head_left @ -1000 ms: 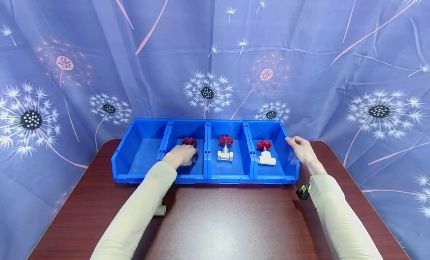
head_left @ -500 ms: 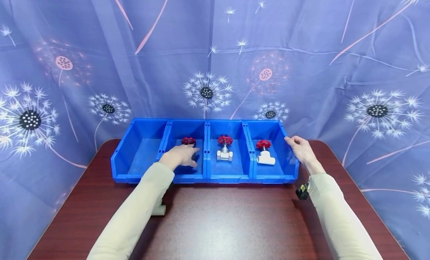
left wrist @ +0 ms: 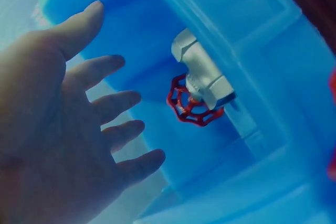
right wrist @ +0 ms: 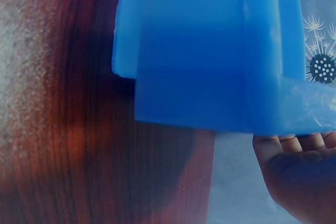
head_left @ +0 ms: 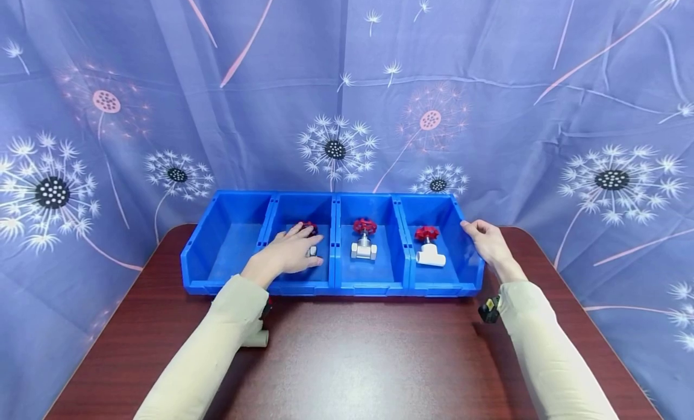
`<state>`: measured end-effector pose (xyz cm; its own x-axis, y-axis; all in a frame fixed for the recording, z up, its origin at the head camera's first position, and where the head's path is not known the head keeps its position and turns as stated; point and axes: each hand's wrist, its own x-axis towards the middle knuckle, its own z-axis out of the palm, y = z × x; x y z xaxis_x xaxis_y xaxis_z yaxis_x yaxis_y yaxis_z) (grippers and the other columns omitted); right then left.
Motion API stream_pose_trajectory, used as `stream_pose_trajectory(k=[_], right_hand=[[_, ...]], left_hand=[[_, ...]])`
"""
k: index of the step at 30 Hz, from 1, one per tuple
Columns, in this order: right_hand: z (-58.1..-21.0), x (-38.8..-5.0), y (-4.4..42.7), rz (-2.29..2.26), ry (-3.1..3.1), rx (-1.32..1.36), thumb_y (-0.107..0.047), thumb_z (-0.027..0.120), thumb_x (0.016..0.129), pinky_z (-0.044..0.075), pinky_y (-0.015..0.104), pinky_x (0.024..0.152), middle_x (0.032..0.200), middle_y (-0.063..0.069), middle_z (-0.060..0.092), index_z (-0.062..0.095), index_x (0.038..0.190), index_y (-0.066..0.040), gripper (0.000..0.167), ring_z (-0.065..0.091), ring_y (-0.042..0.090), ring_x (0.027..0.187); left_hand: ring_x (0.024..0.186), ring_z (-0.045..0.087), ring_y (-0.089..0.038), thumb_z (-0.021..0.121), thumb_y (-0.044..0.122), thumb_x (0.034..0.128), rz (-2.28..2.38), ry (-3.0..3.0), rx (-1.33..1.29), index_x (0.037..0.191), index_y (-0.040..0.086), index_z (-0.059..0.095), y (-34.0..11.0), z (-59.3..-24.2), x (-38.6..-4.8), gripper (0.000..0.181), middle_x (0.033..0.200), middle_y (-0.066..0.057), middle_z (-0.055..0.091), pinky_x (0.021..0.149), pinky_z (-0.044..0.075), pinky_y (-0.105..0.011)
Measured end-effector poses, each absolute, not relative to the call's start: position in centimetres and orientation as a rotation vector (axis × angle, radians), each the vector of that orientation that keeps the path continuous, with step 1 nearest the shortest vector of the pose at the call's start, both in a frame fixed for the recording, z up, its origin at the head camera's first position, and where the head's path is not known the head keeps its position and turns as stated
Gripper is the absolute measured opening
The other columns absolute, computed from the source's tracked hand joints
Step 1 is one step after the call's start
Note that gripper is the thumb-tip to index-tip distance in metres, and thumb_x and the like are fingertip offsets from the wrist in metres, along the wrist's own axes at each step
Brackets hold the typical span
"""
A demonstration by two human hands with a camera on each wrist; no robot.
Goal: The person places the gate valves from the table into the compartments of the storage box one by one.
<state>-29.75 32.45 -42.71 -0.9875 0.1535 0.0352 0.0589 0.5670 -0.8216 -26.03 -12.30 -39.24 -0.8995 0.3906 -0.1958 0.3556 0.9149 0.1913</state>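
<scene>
A blue storage bin [head_left: 374, 292] with several compartments stands at the back of the table. My left hand [head_left: 286, 252], fingers spread, hovers over its second compartment from the left. Beneath the fingers is a silvery gate valve [left wrist: 202, 69] with a red handwheel; the hand is apart from it in the left wrist view. My right hand [head_left: 488, 242] grips the bin's right side wall at the rim. To the right of the left hand, a metal valve [head_left: 364, 248] with a red handwheel lies in the third compartment. A white tee-shaped valve [head_left: 431, 256], also red-wheeled, lies in the fourth.
On the table, partly hidden under the left forearm, lies a thing with a pale pipe end [head_left: 259, 338] and a bit of red. The dark red wooden table [head_left: 368, 360] extends in front of the bin. A patterned purple curtain [head_left: 379, 94] hangs behind.
My left hand has let go of the valve in the second compartment, spread its fingers and risen a little. The right hand stays on the bin's side.
</scene>
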Motion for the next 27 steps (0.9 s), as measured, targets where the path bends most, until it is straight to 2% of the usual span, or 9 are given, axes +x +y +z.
stream_pose_trajectory(k=[7,12,19,27], right_hand=[[-42.7,-29.7,32.3,1.405,-2.687,-0.185,-0.053,0.05,0.098,0.036,0.035,0.067,0.082,0.008,0.048,0.054,0.092,0.002,0.055,0.046,0.026,0.082],[-42.6,-29.5,32.4,1.394,-2.695,-0.193,-0.053,0.048,0.099,0.034,0.036,0.069,0.082,0.009,0.046,0.053,0.092,0.002,0.056,0.044,0.028,0.084],[-42.8,-29.7,32.6,1.389,-2.7,-0.171,-0.054,0.048,0.098,0.032,0.037,0.068,0.082,0.01,0.045,0.053,0.091,0.001,0.056,0.042,0.028,0.083],[-42.7,-29.7,32.5,1.372,-2.694,-0.176,-0.053,0.048,0.099,0.034,0.036,0.067,0.081,0.009,0.046,0.054,0.09,0.001,0.055,0.044,0.027,0.082]], left_hand=[[0.148,0.001,-0.032,0.035,0.069,0.0946,0.227,2.898,0.572,0.156,0.024,0.026,-13.7,-38.9,-24.3,0.077,0.162,-0.009,0.014,0.113,0.01,-0.061],[0.148,0.0,-0.031,0.026,0.077,0.0908,0.25,2.94,0.572,0.156,0.025,0.026,-14.9,-38.6,-22.8,0.083,0.163,-0.008,0.012,0.113,0.01,-0.061],[0.148,0.003,-0.033,0.034,0.07,0.0943,0.358,3.001,0.575,0.155,0.023,0.031,-16.6,-38.5,-20.4,0.076,0.162,-0.008,0.016,0.112,0.01,-0.062],[0.146,0.013,-0.039,0.041,0.062,0.0969,0.456,3.065,0.607,0.154,0.02,0.032,-18.9,-38.7,-17.3,0.072,0.161,-0.012,0.019,0.11,0.017,-0.064]])
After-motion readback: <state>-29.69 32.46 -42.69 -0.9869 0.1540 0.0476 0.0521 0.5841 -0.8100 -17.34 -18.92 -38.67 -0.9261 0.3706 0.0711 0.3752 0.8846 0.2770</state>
